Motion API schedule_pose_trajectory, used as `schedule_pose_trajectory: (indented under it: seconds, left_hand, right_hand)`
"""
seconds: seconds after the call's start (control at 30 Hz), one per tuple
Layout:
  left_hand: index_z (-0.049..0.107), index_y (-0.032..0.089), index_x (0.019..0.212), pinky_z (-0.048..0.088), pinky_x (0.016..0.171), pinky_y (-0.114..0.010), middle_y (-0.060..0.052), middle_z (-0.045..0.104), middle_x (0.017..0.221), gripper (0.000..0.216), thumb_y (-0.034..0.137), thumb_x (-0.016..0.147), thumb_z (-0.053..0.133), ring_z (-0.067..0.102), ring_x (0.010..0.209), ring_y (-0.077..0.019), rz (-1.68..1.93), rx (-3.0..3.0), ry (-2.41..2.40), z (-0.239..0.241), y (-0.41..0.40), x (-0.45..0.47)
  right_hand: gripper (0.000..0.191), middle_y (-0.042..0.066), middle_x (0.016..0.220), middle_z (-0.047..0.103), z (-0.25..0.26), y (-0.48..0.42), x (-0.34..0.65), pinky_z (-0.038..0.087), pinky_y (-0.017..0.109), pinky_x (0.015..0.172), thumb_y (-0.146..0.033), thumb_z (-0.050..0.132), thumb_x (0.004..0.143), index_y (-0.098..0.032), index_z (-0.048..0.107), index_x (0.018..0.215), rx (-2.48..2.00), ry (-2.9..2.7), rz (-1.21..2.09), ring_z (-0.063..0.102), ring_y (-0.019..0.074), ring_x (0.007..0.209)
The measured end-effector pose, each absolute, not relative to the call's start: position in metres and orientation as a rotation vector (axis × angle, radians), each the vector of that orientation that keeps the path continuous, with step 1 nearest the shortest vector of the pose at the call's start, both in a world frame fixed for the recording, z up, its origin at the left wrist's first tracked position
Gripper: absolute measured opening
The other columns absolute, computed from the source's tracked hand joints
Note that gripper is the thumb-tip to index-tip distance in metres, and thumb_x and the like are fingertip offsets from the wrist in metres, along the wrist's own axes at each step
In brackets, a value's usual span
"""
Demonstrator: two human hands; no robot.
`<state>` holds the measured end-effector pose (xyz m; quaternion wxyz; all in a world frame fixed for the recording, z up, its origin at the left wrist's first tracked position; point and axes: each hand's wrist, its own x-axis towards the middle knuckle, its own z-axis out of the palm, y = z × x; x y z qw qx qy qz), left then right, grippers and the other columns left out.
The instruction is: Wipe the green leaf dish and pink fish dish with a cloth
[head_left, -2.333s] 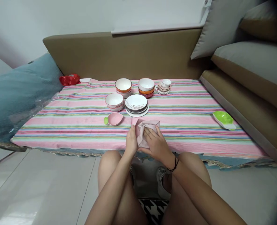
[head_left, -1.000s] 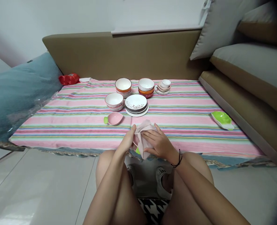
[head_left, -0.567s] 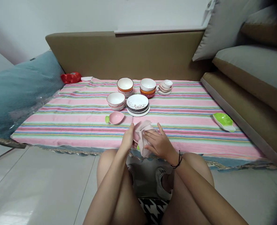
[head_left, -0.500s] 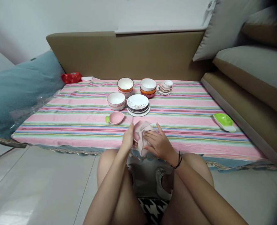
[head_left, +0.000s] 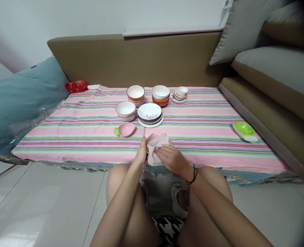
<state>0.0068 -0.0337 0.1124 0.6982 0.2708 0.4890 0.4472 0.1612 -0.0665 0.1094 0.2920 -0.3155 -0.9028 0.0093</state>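
Above my knees, my left hand (head_left: 142, 152) grips the left side of a pink bowl (head_left: 151, 137), most of which lies behind a pale pink cloth (head_left: 154, 158). My right hand (head_left: 173, 158) presses the cloth into the bowl with its fingers bent over the fabric. Just beyond, a pink dish with a green stem-shaped handle (head_left: 126, 129) rests on the striped sheet. A stack of plates (head_left: 149, 112) with a floral pattern stands behind the bowl.
Stacked bowls (head_left: 126, 109) stand left of the plates, with more bowls (head_left: 136, 92) and orange-banded ones (head_left: 161, 93) behind. Small dishes (head_left: 180, 94) are piled to their right. A green leaf-shaped dish (head_left: 244, 131) lies far right, near cushions (head_left: 272, 68). A red package (head_left: 76, 86) sits back left.
My right hand has shifted slightly left and its fingers have drawn in over the cloth. The cloth is spread wider over the bowl. My left hand keeps its grip.
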Motion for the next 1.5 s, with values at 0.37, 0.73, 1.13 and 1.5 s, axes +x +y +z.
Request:
schedule_pose_trajectory:
  seconds: [0.37,0.73,1.13,1.5]
  left_hand:
    - [0.060,0.014,0.075,0.032,0.042,-0.023,-0.007,0.065,0.076,0.051,0.064,0.074,0.051,0.042,0.041,-0.0073,0.982,0.897,1.307,0.127,-0.036,0.011]
    - [0.064,0.016,0.074,0.044,0.067,-0.024,-0.001,0.058,0.078,0.032,0.047,0.068,0.069,0.052,0.073,-0.0125,1.087,0.872,0.944,0.122,-0.042,0.025]
    - [0.068,0.016,0.073,0.042,0.072,-0.023,0.001,0.061,0.073,0.022,0.036,0.066,0.075,0.053,0.070,-0.0099,1.125,0.771,0.828,0.120,-0.044,0.030]
    - [0.062,0.014,0.076,0.049,0.069,-0.021,0.000,0.064,0.075,0.022,0.027,0.066,0.077,0.060,0.068,-0.0089,1.198,0.480,0.693,0.118,-0.041,0.025]
  right_hand:
    - [0.032,-0.002,0.062,0.058,0.122,-0.056,0.175,0.042,0.022,0.050,-0.049,0.061,0.078,-0.016,0.062,0.076,-1.205,-1.014,0.940,0.052,0.0112,0.056]
    - [0.041,-0.001,0.086,0.067,0.103,-0.032,0.177,0.053,0.028,0.072,-0.048,0.069,0.071,-0.020,0.060,0.098,-0.896,-0.490,1.314,0.063,0.0139,0.079]
    - [0.041,-0.002,0.089,0.067,0.097,-0.029,0.179,0.052,0.029,0.075,-0.044,0.073,0.067,-0.021,0.061,0.098,-0.948,-0.442,1.212,0.063,0.0138,0.081]
    - [0.029,0.001,0.085,0.069,0.106,-0.029,0.186,0.053,0.028,0.072,-0.034,0.074,0.068,-0.019,0.065,0.090,-0.838,-0.213,1.208,0.064,0.0145,0.077]
